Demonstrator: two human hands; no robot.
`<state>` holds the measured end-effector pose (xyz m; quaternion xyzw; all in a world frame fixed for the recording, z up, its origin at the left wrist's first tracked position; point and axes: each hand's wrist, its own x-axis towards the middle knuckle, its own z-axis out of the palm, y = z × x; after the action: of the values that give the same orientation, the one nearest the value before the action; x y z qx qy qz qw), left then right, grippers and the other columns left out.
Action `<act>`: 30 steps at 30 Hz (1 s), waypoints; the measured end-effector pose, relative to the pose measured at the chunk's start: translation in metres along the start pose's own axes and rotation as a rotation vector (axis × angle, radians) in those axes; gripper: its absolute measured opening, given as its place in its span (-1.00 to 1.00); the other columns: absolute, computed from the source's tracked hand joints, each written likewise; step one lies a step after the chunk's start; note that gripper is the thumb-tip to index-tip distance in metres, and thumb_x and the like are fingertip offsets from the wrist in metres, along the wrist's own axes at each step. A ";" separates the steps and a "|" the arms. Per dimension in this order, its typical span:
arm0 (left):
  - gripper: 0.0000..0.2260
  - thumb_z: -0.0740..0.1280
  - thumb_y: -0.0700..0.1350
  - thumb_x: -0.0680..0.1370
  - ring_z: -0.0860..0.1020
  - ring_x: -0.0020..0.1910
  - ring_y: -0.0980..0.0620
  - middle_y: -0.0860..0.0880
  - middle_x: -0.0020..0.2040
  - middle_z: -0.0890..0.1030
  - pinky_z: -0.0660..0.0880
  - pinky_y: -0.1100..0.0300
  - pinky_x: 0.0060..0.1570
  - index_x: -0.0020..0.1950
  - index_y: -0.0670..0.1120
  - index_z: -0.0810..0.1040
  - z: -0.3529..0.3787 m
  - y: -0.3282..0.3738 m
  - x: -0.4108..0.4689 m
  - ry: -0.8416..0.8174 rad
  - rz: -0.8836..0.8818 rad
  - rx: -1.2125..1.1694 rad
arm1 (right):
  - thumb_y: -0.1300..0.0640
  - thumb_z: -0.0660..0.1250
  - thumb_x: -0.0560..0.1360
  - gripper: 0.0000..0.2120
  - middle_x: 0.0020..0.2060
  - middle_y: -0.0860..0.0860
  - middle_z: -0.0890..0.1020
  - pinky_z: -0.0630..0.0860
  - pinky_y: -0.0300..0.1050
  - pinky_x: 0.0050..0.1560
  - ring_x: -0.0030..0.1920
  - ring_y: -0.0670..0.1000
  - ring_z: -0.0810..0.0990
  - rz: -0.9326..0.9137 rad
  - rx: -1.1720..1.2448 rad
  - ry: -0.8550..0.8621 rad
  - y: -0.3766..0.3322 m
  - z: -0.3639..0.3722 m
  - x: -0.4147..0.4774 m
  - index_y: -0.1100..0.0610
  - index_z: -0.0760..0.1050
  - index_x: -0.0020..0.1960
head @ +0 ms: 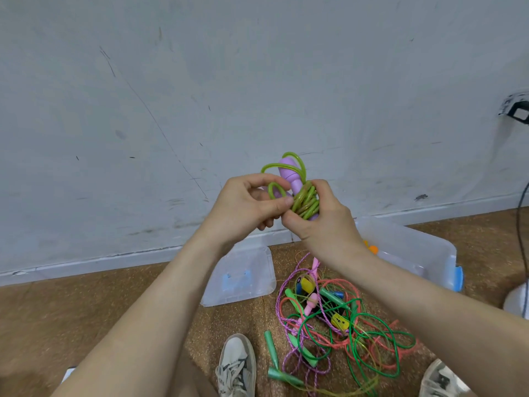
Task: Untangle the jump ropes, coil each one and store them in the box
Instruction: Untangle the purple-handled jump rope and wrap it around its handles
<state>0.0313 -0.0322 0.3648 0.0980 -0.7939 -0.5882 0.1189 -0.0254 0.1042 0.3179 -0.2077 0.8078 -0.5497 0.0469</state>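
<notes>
Pinching a rope (305,200) loop with left hand (246,203), probably to tuck it in; clamping the coil in right hand (325,224) to stop unwinding. Raised between both, box (415,249) below the right.

Brown carpet (86,305): tangled ropes (337,319), lid (240,276), box (415,247)

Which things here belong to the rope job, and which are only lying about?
Job: green jump rope, held by left hand and right hand; tangled rope pile; clear box; box lid.
Lying about: black cable; white round object; sneakers.
</notes>
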 end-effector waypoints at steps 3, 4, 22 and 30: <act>-0.84 0.39 -0.31 0.49 0.51 -0.47 0.06 -0.10 -0.39 0.57 0.45 0.32 -0.43 0.03 -0.14 0.63 -0.011 0.001 -0.001 -0.175 -0.045 -0.030 | -0.30 0.29 0.19 -0.51 -0.31 -0.07 0.60 0.52 -0.04 -0.21 -0.26 -0.01 0.56 -0.008 -0.036 -0.003 0.003 -0.004 -0.002 -0.10 0.36 0.03; -0.85 0.38 -0.32 0.49 0.53 -0.46 0.06 -0.11 -0.38 0.58 0.46 0.33 -0.43 0.02 -0.15 0.63 -0.013 0.001 -0.001 -0.197 -0.068 -0.045 | -0.32 0.29 0.19 -0.50 -0.33 -0.06 0.59 0.53 -0.03 -0.21 -0.26 0.00 0.56 -0.015 -0.047 -0.010 0.003 -0.004 -0.002 -0.11 0.36 0.03; -0.77 0.49 -0.32 0.39 0.67 -0.25 0.01 -0.14 -0.26 0.70 0.57 0.24 -0.17 -0.02 -0.12 0.58 0.009 0.005 0.002 0.194 0.042 -0.141 | -0.14 0.44 0.35 -0.65 -0.27 -0.08 0.60 0.50 -0.07 -0.20 -0.25 -0.02 0.55 0.006 0.121 0.061 -0.002 0.003 0.003 -0.05 0.40 0.02; -0.92 0.47 -0.30 0.41 0.56 -0.44 0.17 -0.04 -0.39 0.64 0.38 0.43 -0.45 -0.14 -0.30 0.64 0.021 0.005 0.002 0.320 -0.071 -0.268 | -0.17 0.44 0.33 -0.59 -0.27 -0.07 0.61 0.55 -0.04 -0.16 -0.21 0.00 0.59 -0.013 0.052 0.058 0.001 0.001 0.005 -0.08 0.38 0.06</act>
<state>0.0225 -0.0123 0.3639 0.2015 -0.6758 -0.6691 0.2345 -0.0302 0.1018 0.3175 -0.1956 0.7928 -0.5766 0.0251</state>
